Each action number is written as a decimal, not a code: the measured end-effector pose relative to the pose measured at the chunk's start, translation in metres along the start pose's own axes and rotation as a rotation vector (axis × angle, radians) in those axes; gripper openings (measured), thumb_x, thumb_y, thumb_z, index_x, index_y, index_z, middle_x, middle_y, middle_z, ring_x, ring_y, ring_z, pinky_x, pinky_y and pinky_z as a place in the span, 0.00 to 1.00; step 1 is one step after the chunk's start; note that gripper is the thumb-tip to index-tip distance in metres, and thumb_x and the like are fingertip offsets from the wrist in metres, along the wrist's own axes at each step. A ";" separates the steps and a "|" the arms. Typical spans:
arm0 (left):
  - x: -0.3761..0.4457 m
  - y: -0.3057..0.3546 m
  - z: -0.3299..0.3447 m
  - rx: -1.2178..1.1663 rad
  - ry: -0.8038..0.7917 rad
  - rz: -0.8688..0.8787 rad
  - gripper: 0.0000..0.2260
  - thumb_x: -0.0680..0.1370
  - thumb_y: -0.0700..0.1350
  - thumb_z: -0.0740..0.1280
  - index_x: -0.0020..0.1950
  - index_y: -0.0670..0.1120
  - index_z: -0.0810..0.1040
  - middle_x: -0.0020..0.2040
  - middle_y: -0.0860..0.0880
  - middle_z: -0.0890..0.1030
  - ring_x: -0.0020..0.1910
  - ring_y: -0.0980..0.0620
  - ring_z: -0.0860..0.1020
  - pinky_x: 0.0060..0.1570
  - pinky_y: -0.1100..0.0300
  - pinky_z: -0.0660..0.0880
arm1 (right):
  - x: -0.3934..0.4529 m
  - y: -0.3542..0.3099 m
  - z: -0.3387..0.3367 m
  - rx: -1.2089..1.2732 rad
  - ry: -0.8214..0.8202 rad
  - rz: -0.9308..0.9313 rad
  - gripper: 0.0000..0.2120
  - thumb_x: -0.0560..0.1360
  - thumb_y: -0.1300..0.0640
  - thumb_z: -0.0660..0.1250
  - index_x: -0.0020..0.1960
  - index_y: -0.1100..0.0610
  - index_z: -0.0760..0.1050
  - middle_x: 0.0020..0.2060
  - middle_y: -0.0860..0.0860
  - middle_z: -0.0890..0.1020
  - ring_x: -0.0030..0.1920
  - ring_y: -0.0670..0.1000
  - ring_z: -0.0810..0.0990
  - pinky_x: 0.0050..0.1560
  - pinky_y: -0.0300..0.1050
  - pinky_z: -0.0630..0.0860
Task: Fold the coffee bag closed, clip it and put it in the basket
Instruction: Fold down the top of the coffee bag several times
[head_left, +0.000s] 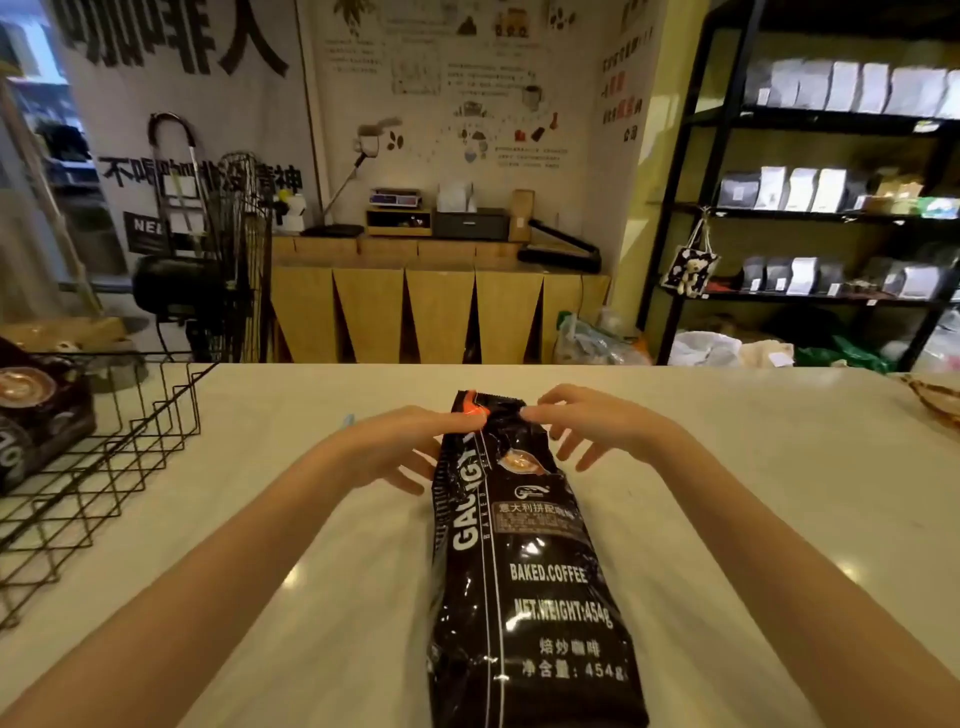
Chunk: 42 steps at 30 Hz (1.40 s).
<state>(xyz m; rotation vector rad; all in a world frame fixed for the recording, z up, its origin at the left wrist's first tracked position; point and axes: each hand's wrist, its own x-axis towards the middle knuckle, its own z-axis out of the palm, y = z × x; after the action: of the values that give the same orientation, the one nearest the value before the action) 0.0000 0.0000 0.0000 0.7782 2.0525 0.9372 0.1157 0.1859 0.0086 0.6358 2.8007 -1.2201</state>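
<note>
A long black coffee bag with white lettering lies flat on the white table, its top end pointing away from me. My left hand pinches the bag's top left corner by the orange patch. My right hand pinches the top right corner, the other fingers spread. A black wire basket stands at the left edge of the table. Just behind my left hand a small pale blue piece pokes out; whether it is the clip I cannot tell.
Dark coffee packs sit inside the basket at far left. A woven tray's rim shows at the table's far right edge. Beyond the table are a wooden counter, a fan and black shelves of bags.
</note>
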 end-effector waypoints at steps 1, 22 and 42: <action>0.002 -0.003 0.004 -0.038 0.004 0.006 0.27 0.68 0.62 0.65 0.61 0.47 0.74 0.57 0.45 0.80 0.55 0.46 0.78 0.59 0.47 0.73 | 0.000 0.002 0.004 0.067 -0.004 0.032 0.32 0.72 0.40 0.62 0.69 0.56 0.60 0.52 0.55 0.75 0.45 0.51 0.80 0.42 0.46 0.80; -0.001 -0.006 0.022 -0.461 0.007 0.070 0.13 0.74 0.54 0.62 0.51 0.47 0.78 0.46 0.48 0.84 0.46 0.50 0.82 0.46 0.53 0.77 | 0.004 0.012 0.027 0.664 -0.094 -0.012 0.17 0.70 0.53 0.70 0.56 0.58 0.75 0.52 0.57 0.83 0.54 0.57 0.81 0.60 0.55 0.75; -0.029 0.086 -0.001 -0.363 0.339 0.660 0.05 0.75 0.49 0.62 0.44 0.57 0.78 0.36 0.60 0.85 0.37 0.64 0.82 0.37 0.68 0.73 | -0.024 -0.051 -0.041 0.826 0.307 -0.587 0.13 0.68 0.61 0.69 0.52 0.53 0.77 0.44 0.50 0.85 0.44 0.50 0.84 0.44 0.44 0.80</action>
<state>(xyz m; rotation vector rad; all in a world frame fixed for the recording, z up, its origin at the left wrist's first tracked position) 0.0339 0.0247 0.0803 1.1797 1.8215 1.8564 0.1241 0.1751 0.0768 -0.0557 2.6998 -2.6395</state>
